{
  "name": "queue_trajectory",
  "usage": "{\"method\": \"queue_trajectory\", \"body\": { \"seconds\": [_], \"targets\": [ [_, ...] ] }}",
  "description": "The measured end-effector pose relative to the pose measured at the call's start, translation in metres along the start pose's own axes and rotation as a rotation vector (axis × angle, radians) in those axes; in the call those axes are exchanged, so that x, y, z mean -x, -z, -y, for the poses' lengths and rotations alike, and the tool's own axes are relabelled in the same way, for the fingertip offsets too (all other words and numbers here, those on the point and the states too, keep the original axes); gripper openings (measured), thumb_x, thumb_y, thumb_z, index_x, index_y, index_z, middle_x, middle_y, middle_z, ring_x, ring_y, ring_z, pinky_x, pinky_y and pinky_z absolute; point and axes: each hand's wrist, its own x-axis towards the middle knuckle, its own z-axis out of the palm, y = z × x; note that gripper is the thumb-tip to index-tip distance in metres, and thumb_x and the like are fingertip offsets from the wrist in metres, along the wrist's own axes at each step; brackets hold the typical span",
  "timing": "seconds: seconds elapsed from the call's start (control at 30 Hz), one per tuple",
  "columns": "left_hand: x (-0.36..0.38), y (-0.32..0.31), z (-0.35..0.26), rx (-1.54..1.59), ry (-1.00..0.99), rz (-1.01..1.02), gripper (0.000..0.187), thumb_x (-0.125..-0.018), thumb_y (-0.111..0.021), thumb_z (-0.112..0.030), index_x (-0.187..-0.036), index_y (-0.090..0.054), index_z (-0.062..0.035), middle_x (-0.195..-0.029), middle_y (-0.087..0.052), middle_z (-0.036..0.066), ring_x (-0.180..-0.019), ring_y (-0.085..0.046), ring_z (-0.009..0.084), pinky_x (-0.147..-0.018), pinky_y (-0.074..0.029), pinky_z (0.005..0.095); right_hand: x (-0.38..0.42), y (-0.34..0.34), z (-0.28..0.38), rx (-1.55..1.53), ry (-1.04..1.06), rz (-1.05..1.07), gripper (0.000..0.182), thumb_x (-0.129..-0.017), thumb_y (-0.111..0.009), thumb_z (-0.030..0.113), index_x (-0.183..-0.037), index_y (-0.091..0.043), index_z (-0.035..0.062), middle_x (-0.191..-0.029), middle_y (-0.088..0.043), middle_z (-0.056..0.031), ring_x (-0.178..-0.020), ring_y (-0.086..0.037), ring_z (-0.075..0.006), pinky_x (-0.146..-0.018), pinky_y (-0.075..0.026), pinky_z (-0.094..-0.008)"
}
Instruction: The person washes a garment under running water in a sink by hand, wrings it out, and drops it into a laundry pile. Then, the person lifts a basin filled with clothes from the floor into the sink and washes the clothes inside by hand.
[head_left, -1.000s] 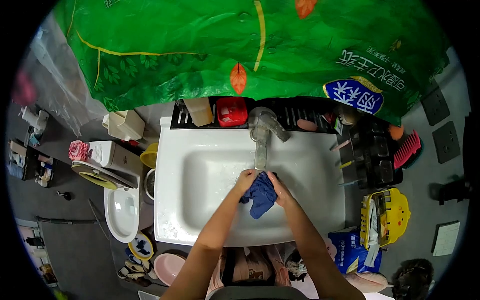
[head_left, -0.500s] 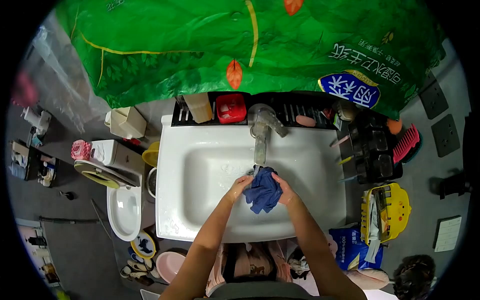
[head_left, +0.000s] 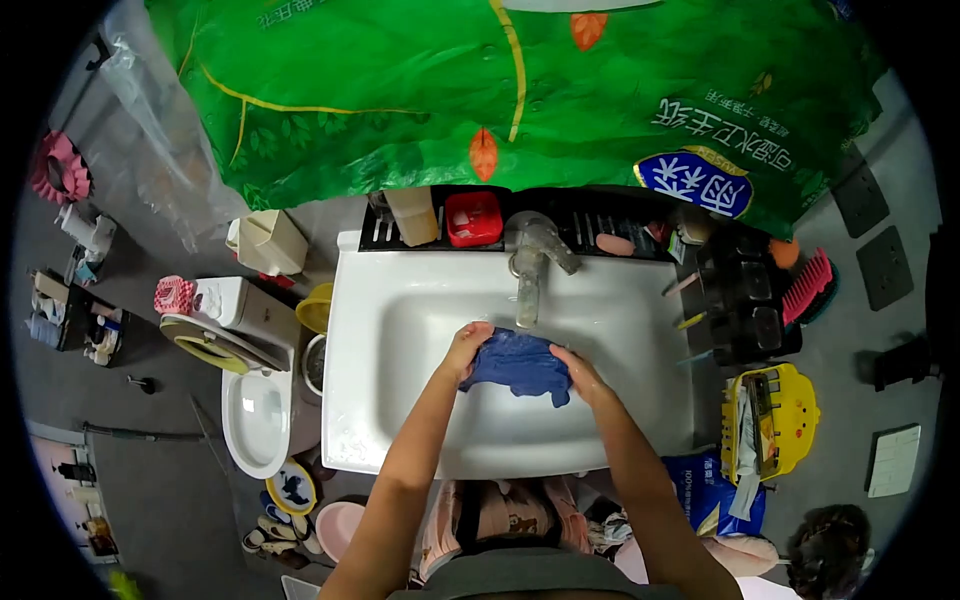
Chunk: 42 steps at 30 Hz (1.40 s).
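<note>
A wet blue cloth [head_left: 520, 366] is stretched between my two hands, over the basin of the white sink [head_left: 350, 420]. My left hand [head_left: 467, 350] grips its left end, and my right hand [head_left: 580, 374] grips the right end with the fingers closed on it. Just above the cloth's upper edge is the spout of the metal faucet [head_left: 529, 290]. The underside of the cloth is hidden from view.
Behind the sink, a black rack holds a red soap box [head_left: 473, 219] and a pink soap bar [head_left: 615, 245]. A green package [head_left: 400, 140] overhangs it. A yellow basket [head_left: 797, 420] hangs at right; a toilet [head_left: 257, 425] stands at left.
The bunched cloth has been spread wider between my hands, which have moved further apart. The camera view has shifted slightly.
</note>
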Motion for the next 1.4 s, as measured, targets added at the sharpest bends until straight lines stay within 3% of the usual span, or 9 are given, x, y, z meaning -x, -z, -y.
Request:
{"method": "queue_trajectory", "body": {
  "seconds": [0.1, 0.27, 0.43, 0.57, 0.97, 1.13, 1.2, 1.27, 1.4],
  "targets": [
    [-0.014, -0.019, 0.018, 0.320, -0.102, -0.127, 0.049, -0.082, -0.048, -0.050, -0.099, -0.056, -0.0042, -0.091, -0.060, 0.009, -0.083, -0.057, 0.0187, -0.078, -0.045, 0.0304, 0.000, -0.009, -0.010, -0.543, -0.074, 0.223, 0.039, -0.081, -0.052, 0.035, -0.104, -0.055, 0.0036, -0.096, -0.060, -0.0061, -0.087, -0.057, -0.0180, -0.079, -0.044, -0.0310],
    [-0.014, -0.024, 0.074, 0.179, 0.523, 0.170, 0.075, -0.076, -0.035, -0.067, -0.114, -0.051, -0.0040, -0.105, -0.057, 0.013, -0.095, -0.054, 0.0217, -0.081, -0.043, 0.0295, 0.000, -0.023, -0.017, -0.570, -0.141, 0.158, 0.040, -0.081, -0.053, 0.033, -0.109, -0.052, 0.0048, -0.106, -0.056, -0.0075, -0.096, -0.054, -0.0190, -0.087, -0.042, -0.0333],
    [0.012, -0.025, 0.055, 0.574, 0.420, 0.132, 0.052, -0.083, -0.048, -0.045, -0.115, -0.047, -0.0040, -0.108, -0.054, 0.011, -0.094, -0.054, 0.0208, -0.086, -0.043, 0.0343, -0.009, -0.014, -0.003, -0.400, -0.222, 0.079, 0.050, -0.080, -0.053, 0.043, -0.114, -0.049, 0.0060, -0.114, -0.052, -0.0078, -0.104, -0.050, -0.0180, -0.089, -0.041, -0.0337],
    [0.025, -0.017, 0.034, 0.423, 0.105, 0.051, 0.043, -0.088, -0.044, -0.032, -0.124, -0.035, -0.0087, -0.115, -0.049, 0.009, -0.099, -0.052, 0.0180, -0.084, -0.045, 0.0316, -0.033, -0.014, -0.012, -0.348, -0.151, -0.060, 0.042, -0.081, -0.054, 0.036, -0.109, -0.051, 0.0056, -0.105, -0.057, -0.0091, -0.092, -0.057, -0.0203, -0.080, -0.047, -0.0351],
    [0.038, -0.008, 0.031, 0.220, 0.090, -0.043, 0.023, -0.085, -0.043, -0.007, -0.107, -0.049, -0.0072, -0.098, -0.057, 0.005, -0.088, -0.056, 0.0141, -0.078, -0.046, 0.0259, -0.042, -0.004, -0.011, -0.418, 0.243, -0.230, 0.019, -0.075, -0.063, 0.014, -0.092, -0.054, 0.0108, -0.083, -0.055, -0.0017, -0.079, -0.053, -0.0148, -0.068, -0.044, -0.0280],
    [0.045, -0.030, 0.022, 0.149, -0.187, -0.105, 0.030, -0.073, -0.041, 0.007, -0.099, -0.051, -0.0038, -0.093, -0.057, 0.006, -0.083, -0.056, 0.0144, -0.075, -0.046, 0.0263, -0.042, 0.009, -0.042, 0.270, 0.625, -0.529, 0.024, -0.068, -0.067, 0.006, -0.088, -0.054, 0.0058, -0.084, -0.054, -0.0033, -0.077, -0.052, -0.0171, -0.073, -0.042, -0.0293],
    [0.056, -0.047, 0.014, -0.063, -0.378, -0.161, 0.030, -0.072, -0.041, 0.008, -0.097, -0.053, -0.0029, -0.093, -0.058, 0.007, -0.084, -0.056, 0.0163, -0.074, -0.046, 0.0274, -0.033, -0.013, -0.048, 0.736, 0.599, -0.785, 0.032, -0.071, -0.065, 0.013, -0.099, -0.054, 0.0033, -0.102, -0.054, -0.0098, -0.096, -0.050, -0.0202, -0.081, -0.039, -0.0316],
    [0.071, -0.061, 0.007, -0.456, -0.665, -0.176, 0.029, -0.072, -0.040, 0.007, -0.095, -0.055, -0.0034, -0.092, -0.059, 0.008, -0.085, -0.057, 0.0186, -0.073, -0.046, 0.0290, -0.068, -0.027, -0.083, 0.399, 0.345, -0.319, 0.045, -0.076, -0.056, 0.042, -0.108, -0.052, 0.0099, -0.097, -0.057, -0.0114, -0.089, -0.053, -0.0246, -0.079, -0.041, -0.0374],
    [0.133, -0.109, -0.028, -1.215, -0.666, -0.084, 0.028, -0.072, -0.048, -0.003, -0.098, -0.058, -0.0092, -0.102, -0.058, 0.014, -0.086, -0.056, 0.0313, -0.076, -0.045, 0.0335, -0.040, -0.066, -0.040, -0.711, -0.089, 0.516, 0.070, -0.076, -0.036, 0.065, -0.113, -0.049, 0.0070, -0.108, -0.054, -0.0099, -0.100, -0.052, -0.0228, -0.085, -0.041, -0.0373]
  ]
}}
